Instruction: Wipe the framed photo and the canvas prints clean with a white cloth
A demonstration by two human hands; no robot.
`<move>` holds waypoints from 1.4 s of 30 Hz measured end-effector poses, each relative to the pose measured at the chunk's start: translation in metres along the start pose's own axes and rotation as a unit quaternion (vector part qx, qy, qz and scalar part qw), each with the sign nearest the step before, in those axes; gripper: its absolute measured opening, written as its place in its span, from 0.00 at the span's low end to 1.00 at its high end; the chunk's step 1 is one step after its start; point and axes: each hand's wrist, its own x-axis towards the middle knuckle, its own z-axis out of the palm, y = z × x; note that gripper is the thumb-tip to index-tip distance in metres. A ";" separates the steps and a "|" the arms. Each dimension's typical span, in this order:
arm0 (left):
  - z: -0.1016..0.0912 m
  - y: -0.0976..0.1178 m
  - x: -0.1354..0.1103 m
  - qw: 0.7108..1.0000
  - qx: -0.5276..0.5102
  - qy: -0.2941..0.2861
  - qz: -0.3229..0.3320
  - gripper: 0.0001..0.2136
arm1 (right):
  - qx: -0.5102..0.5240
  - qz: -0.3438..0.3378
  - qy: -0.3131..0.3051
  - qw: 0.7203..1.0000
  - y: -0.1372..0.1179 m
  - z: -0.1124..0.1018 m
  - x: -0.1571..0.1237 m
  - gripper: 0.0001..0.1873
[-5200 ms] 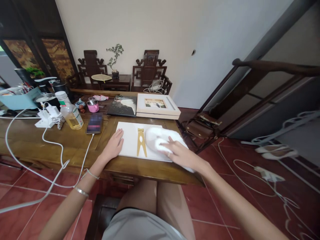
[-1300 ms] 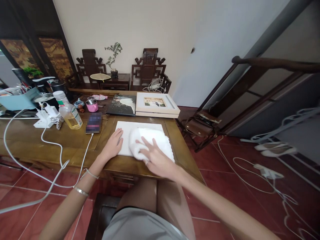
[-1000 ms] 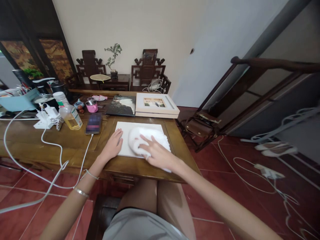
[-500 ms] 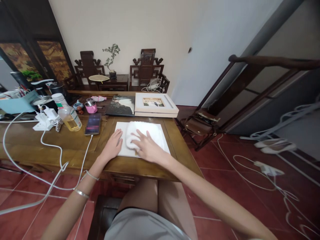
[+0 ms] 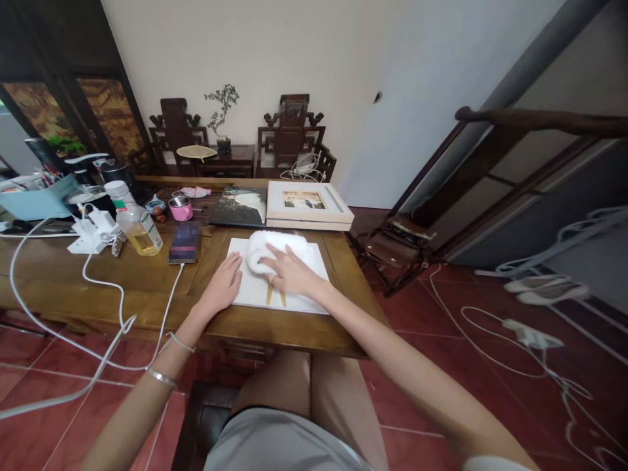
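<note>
A folded white fluffy towel point(image 5: 255, 245) rests on a white flat board point(image 5: 250, 293) on the table. My right hand point(image 5: 292, 271) is on the towel, closed on its near part with the fingers somewhat apart and bent over it. Below that hand, two tan marks point(image 5: 276, 294) show on the board; their upper part is hidden. My left hand point(image 5: 226, 281) lies open at the board's left edge, fingers together and stretched out, touching the board and the table.
Left on the wooden table point(image 5: 196, 314) are a charging phone point(image 5: 184, 243), a bottle point(image 5: 142, 232), a pink cup point(image 5: 181, 208), white plugs point(image 5: 93, 229) and trailing cables. A dark picture panel point(image 5: 240, 206) and a white framed picture point(image 5: 309, 203) lie behind the board.
My right hand and the towel have moved slightly up and away on the board, uncovering more of the tan marks. The left hand stays in place.
</note>
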 end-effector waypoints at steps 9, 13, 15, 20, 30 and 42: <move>0.002 -0.006 0.000 1.000 -0.012 0.008 0.000 0.22 | -0.038 0.069 -0.011 0.997 -0.024 0.007 0.015 0.23; 0.002 -0.006 -0.001 1.000 -0.015 0.007 0.006 0.22 | -0.019 0.020 -0.052 0.998 -0.067 0.007 -0.037 0.23; 0.002 -0.006 -0.001 1.000 -0.016 0.005 0.007 0.22 | -0.001 -0.007 -0.061 0.998 -0.079 0.005 -0.057 0.22; 0.003 -0.006 0.000 1.000 -0.014 0.011 0.010 0.22 | 0.036 -0.032 -0.041 0.998 -0.052 0.000 -0.048 0.22; -0.004 0.001 0.001 0.997 -0.065 0.036 -0.018 0.23 | -0.045 0.100 0.001 0.994 0.003 0.009 0.047 0.24; -0.010 0.012 -0.001 0.978 -0.156 0.104 -0.093 0.27 | 0.036 -0.101 -0.074 0.991 -0.074 -0.012 -0.046 0.18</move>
